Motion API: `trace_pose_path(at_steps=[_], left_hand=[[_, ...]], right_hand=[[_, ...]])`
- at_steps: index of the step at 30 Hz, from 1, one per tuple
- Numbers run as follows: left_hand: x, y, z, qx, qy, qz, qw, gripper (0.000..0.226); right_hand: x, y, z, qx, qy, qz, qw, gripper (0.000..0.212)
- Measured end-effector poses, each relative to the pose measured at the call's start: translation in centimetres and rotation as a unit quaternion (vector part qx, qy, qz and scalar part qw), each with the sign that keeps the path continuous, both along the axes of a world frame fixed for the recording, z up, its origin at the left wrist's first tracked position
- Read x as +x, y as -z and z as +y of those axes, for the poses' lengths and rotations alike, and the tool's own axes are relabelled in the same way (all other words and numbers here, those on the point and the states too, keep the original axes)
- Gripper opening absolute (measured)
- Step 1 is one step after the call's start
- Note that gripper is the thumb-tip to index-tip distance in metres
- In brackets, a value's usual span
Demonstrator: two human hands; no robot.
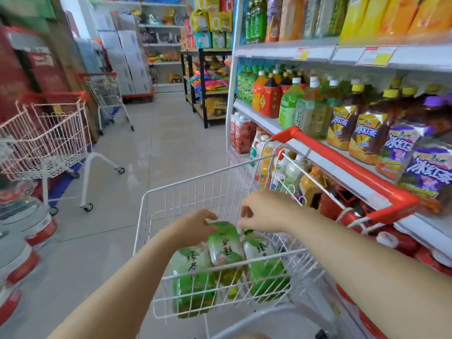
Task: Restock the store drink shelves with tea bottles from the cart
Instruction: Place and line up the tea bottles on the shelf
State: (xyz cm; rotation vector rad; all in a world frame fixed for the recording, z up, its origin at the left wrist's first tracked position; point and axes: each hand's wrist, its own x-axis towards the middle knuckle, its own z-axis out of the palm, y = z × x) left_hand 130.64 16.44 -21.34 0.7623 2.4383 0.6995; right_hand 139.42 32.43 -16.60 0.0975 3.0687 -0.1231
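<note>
In the white wire cart [186,192], beside the drink shelves [254,115], green tea bottles [265,267] are kept. The top of the middle bottle [226,250] is touched by the left hand [195,226], though whether its fingers are clamped cannot be told; the right hand [264,211] is held just above, fingers loosely curled on nothing

The white wire cart [190,199] carries a red plastic handle [342,163]. The plastic tea bottles [225,245] inside wear green labels with dark lettering. Shelf bottles [364,138] show yellow and purple labels.
</note>
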Motion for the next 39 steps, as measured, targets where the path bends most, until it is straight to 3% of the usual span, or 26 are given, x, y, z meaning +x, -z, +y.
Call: trace_pose_path(at_steps=[5, 9, 13, 15, 19, 22, 23, 24, 27, 31, 34, 37, 39], left_hand=[[-4.7, 0.3, -2.9, -0.031, -0.044, 0.165, 0.985, 0.038], [-6.9, 1.0, -5.1, 0.073, -0.135, 0.245, 0.957, 0.032], [-7.5, 3.0, -6.1, 0.161, -0.193, 0.282, 0.926, 0.026], [-7.9, 3.3, -6.1, 0.119, -0.172, 0.311, 0.927, 0.028], [-8.4, 3.9, -6.3, 0.077, -0.153, 0.32, 0.932, 0.03], [-8.6, 4.3, -6.3, 0.069, -0.155, 0.327, 0.93, 0.031], [-8.7, 4.4, -6.3, 0.067, -0.155, 0.329, 0.929, 0.032], [-8.8, 4.4, -6.3, 0.065, -0.155, 0.33, 0.929, 0.032], [-9.1, 4.5, -6.3, 0.048, -0.146, 0.329, 0.932, 0.034], [-9.4, 4.7, -6.4, 0.034, -0.139, 0.333, 0.932, 0.035], [-9.4, 4.6, -6.3, 0.024, -0.133, 0.325, 0.936, 0.033], [-8.8, 4.0, -6.3, 0.008, -0.116, 0.33, 0.937, 0.03], [-8.1, 3.5, -6.5, 0.057, -0.114, 0.302, 0.945, 0.027]], right_hand=[[-5.6, 4.0, -2.1, 0.073, -0.115, -0.129, 0.982, 0.037], [-9.6, 8.3, -3.9, 0.083, -0.141, -0.211, 0.964, 0.057], [-13.9, 11.2, -6.6, -0.073, -0.074, -0.226, 0.969, 0.056], [-16.1, 12.9, -7.4, -0.122, -0.038, -0.209, 0.97, 0.037], [-17.5, 15.8, -8.6, -0.221, 0.047, -0.236, 0.945, 0.042], [-17.8, 18.8, -8.4, -0.293, 0.088, -0.228, 0.924, 0.093], [-17.9, 19.4, -8.2, -0.312, 0.101, -0.227, 0.917, 0.102], [-17.9, 19.3, -8.2, -0.327, 0.117, -0.232, 0.909, 0.098], [-17.9, 17.3, -7.8, -0.365, 0.158, -0.244, 0.884, 0.062], [-17.0, 15.3, -6.2, -0.464, 0.202, -0.176, 0.844, 0.05], [-14.7, 13.4, -5.8, -0.461, 0.145, -0.12, 0.867, 0.032], [-12.1, 10.8, -5.7, -0.403, 0.099, -0.026, 0.91, 0.033], [-10.7, 8.6, -5.5, -0.388, 0.101, 0.042, 0.915, 0.03]])
